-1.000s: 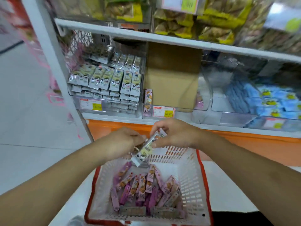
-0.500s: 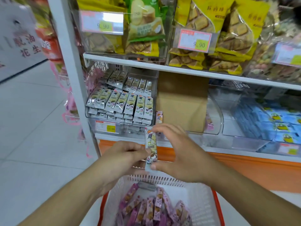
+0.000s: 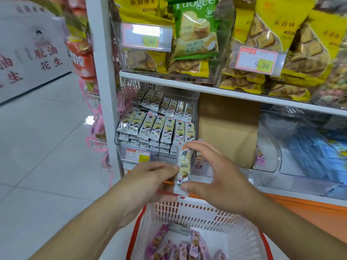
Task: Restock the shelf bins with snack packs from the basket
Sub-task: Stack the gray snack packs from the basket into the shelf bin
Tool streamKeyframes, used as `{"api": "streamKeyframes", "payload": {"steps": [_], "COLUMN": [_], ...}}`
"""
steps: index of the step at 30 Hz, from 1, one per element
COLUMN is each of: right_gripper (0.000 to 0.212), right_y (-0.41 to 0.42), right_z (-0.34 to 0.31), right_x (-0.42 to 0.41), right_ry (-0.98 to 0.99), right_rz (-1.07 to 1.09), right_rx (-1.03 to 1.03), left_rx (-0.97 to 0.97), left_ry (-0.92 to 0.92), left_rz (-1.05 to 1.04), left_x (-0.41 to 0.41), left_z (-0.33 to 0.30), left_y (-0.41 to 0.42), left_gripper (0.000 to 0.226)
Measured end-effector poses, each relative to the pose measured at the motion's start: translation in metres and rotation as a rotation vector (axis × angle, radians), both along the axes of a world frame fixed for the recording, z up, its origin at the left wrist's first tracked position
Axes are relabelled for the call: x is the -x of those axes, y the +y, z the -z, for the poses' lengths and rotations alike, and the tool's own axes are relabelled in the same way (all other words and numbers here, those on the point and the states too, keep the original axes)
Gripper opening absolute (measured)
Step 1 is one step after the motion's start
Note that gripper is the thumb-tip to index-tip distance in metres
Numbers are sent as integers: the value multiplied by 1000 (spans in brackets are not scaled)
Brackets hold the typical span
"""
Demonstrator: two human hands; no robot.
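Both hands had one yellow snack pack (image 3: 183, 166) held upright just above the basket (image 3: 197, 212): right hand (image 3: 216, 177) pinched it top and bottom, left hand (image 3: 150, 177) pinched its side. It sat right before the clear bin (image 3: 155, 128) of matching packs.

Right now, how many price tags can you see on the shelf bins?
3: two reading 9.90 on the top-shelf bins, left price tag and right price tag; one lower tag under the yellow-pack bin. Others may hide behind the hands.
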State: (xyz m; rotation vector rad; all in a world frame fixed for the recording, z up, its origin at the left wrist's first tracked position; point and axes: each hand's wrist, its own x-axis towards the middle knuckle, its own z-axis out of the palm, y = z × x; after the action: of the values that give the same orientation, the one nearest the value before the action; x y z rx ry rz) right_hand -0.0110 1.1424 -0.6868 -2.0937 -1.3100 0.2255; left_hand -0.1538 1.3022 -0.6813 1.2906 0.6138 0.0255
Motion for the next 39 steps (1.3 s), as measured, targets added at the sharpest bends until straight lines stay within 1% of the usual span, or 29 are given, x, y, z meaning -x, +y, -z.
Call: {"api": "streamKeyframes", "payload": {"steps": [1,2,3,4,5,6,7,8,9,11,12,13,15,17,18,20,22,23,25,33,37,39], "right_gripper": [83,82,82,83,85,87,89,90,91,86,82,78,73,67,67,83,90,92,92,90,91,91], "right_y": [4,10,18,28,40,53,68,83,98,127,140,151,170,185,191,201,208,210,214,216,204,194], "right_z": [-4,-9,-15,-21,-25,-29,-30,-32,-33,-35,-36,-36,-33,-28,-26,-22,-23,-23,-22,-19,-25,-27], "right_x": [-2,-5,-10,-16,-24,-33,-43,-53,-62,-78,-85,-92,-108,-124,-131,-140,-146,-149,-152,-155,-149,-144], "right_ry": [-7,-9,-6,2,-1,-9,-13,-10,-7,20,45,61,41,37,44,46,39,38,52,77,84,73], "right_rz": [13,31,50,68,87,103,115,125,135,157,167,174,185,212,230,259,264,265,260,230,237,229], "right_rx": [-4,-4,-6,-12,-20,-29,-28,-17,1,42,56,75,139,209,244,285,204,149,110,137,140,142], "left_rx": [-6,-78,-223,-415,-604,-747,-817,-825,-817,-817,-818,-812,-808,-803,-805,-816,-804,-804,-794,-811,-832,-850], "left_ry": [11,34,74,132,197,259,307,343,376,375,362,353,343,336,328,322,327,322,318,331,342,344], "left_rz": [-32,-74,-127,-184,-235,-271,-294,-301,-290,-262,-253,-246,-237,-242,-246,-253,-242,-238,-229,-222,-228,-235], "left_x": [-1,-1,-1,0,0,1,1,1,0,-4,-6,-7,-10,-13,-14,-16,-16,-16,-15,-14,-14,-12], "left_z": [-2,-5,-4,-3,-1,3,8,13,17,28,32,37,43,49,51,53,54,55,57,56,54,51], "left_y": [6,12,22,34,46,58,69,78,84,94,97,99,100,101,101,101,102,103,104,103,103,100], "left_gripper": [24,24,23,24,31,42,53,60,62,55,55,61,79,88,89,89,86,82,77,77,85,84]}}
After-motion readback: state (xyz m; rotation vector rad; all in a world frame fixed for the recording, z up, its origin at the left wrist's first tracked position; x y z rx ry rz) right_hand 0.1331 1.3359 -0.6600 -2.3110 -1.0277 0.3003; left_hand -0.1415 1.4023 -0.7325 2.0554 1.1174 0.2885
